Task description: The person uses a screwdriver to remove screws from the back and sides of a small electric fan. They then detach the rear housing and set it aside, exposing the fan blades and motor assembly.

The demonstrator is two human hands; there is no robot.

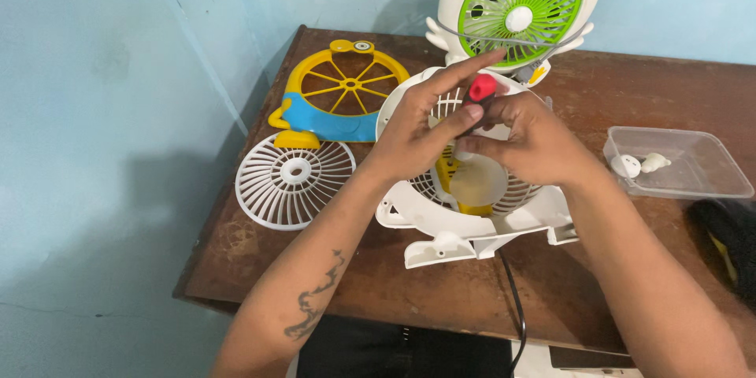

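Observation:
A white plastic fan housing point(472, 228) lies on the brown wooden table point(394, 283), with a white grille and a yellow part inside. My left hand point(417, 130) rests on its upper left rim, fingers stretched over the top. My right hand point(528, 142) grips a screwdriver with a red and black handle point(480, 90), held upright over the housing's middle. The tool's tip is hidden behind my hands.
A loose white round grille point(293, 181) lies at the left. Behind it sits a yellow and blue fan frame point(342, 94). A white fan with a green grille point(520, 8) stands at the back. A clear plastic tray point(685, 165) with small white parts is on the right. A black cable point(516, 307) runs off the front edge.

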